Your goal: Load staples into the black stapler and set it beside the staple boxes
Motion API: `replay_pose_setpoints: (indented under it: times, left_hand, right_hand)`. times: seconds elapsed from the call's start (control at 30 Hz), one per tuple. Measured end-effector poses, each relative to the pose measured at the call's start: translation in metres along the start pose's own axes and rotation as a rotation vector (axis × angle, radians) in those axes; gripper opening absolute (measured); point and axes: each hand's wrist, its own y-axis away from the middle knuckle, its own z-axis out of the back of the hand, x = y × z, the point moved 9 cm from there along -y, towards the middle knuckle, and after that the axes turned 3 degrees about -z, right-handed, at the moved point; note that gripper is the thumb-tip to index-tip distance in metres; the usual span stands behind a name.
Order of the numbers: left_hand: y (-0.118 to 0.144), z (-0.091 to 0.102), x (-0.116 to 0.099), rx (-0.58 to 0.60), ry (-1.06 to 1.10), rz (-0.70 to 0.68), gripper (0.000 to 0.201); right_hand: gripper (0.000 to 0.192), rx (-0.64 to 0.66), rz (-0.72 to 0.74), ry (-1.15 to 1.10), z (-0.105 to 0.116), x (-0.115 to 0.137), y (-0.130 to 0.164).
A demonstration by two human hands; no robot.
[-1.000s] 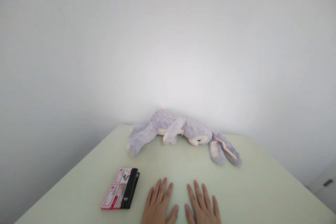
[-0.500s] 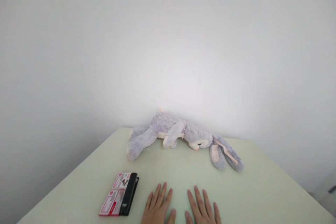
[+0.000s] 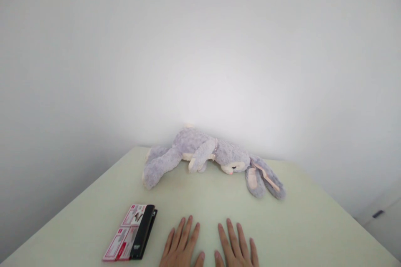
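Observation:
My left hand [image 3: 181, 244] lies flat on the pale green table [image 3: 282, 233], fingers spread, holding nothing. Beside it, my right hand [image 3: 237, 246] rests palm down in the same way, also empty. Just left of my left hand is a black stapler [image 3: 143, 232], set against small red and white boxes [image 3: 122, 235] with printed labels. Beyond both hands, a lavender plush rabbit [image 3: 194, 146] lies on its side, its head and long ears toward the right. Neither hand touches the stapler, the boxes or the rabbit. The wrists are cut off by the lower edge.
A plain white wall [image 3: 200, 50] rises behind the table, close to the rabbit's back. At the far right, below table level, stands a white cabinet front [image 3: 388, 221] with a dark handle [image 3: 378, 214].
The whole view has shifted slightly, so the table, rabbit, stapler and hands appear a little farther left. Both hands stay flat beside each other on the table.

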Motion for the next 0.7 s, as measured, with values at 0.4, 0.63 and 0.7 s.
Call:
replay_pose_setpoints:
  times: [0.4, 0.63, 0.7]
  left_hand:
    - [-0.001, 0.014, -0.008, -0.032, -0.004, 0.014, 0.076]
    - [-0.001, 0.009, -0.007, -0.023, -0.027, -0.001, 0.079]
    - [-0.001, 0.004, -0.005, -0.034, -0.044, -0.010, 0.078]
  right_hand:
    - [0.063, 0.079, 0.014, -0.089, 0.002, -0.004, 0.000]
    - [0.063, 0.035, 0.014, -0.059, 0.000, -0.005, 0.001]
    - [0.062, 0.016, 0.012, -0.038, -0.003, -0.005, 0.001]
